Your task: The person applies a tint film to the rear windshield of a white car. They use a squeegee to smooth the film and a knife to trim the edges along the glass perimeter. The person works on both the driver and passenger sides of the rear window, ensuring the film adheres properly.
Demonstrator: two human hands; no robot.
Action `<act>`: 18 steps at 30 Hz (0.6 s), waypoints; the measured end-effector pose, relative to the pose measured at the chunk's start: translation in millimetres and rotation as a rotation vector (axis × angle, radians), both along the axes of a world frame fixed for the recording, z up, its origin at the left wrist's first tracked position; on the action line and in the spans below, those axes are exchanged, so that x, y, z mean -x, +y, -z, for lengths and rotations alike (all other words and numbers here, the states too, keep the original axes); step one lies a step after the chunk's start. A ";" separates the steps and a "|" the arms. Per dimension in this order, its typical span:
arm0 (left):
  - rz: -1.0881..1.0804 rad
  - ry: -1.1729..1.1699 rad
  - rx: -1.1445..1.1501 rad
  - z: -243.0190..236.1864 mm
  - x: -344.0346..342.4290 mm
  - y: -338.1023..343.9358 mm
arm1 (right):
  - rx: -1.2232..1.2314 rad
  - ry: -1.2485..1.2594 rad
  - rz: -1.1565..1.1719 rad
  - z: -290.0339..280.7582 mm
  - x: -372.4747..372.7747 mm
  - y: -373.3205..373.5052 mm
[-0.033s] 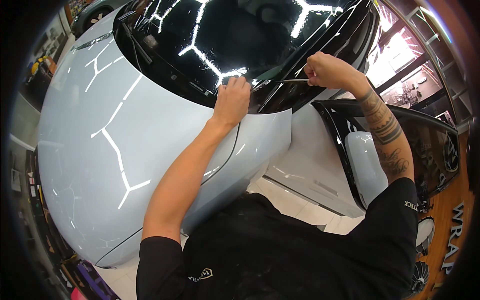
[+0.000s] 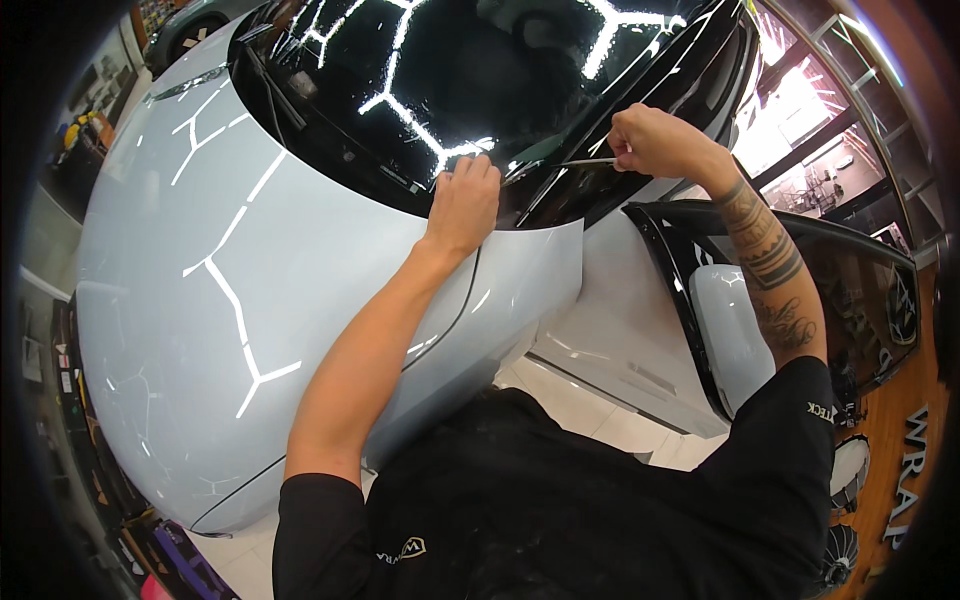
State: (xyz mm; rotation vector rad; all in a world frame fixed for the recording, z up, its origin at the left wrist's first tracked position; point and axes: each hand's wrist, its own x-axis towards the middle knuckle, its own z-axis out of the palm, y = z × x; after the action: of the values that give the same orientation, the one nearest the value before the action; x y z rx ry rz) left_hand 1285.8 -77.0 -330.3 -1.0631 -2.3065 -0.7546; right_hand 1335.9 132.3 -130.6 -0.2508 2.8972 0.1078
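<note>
Nothing moved | left hand flat on film | right hand pinching blade

The person wears a black short-sleeved T-shirt with a small white emblem on the chest and white lettering on the right sleeve. Both forearms are bare. Above the right hand, dark band tattoos ring the forearm, with script further up. The left hand is ungloved.
</note>
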 end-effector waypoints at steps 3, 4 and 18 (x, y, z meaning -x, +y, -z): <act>-0.021 -0.015 -0.021 -5.3 -5.4 -5.5 | 0.104 0.062 0.001 -10.8 0.9 1.2; -0.018 -0.006 -0.023 -7.3 -8.0 -8.0 | 0.173 0.090 -0.001 -15.9 1.2 5.4; -0.151 -0.158 -0.659 -93.9 -42.2 -123.5 | 1.587 0.662 -0.214 -59.6 22.3 6.0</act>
State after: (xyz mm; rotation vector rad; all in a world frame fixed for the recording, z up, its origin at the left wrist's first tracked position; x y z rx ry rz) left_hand 1328.0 -200.5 -236.3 -0.5373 -1.9880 -1.4383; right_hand 1313.6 138.3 -71.0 -0.8406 2.6631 -2.4290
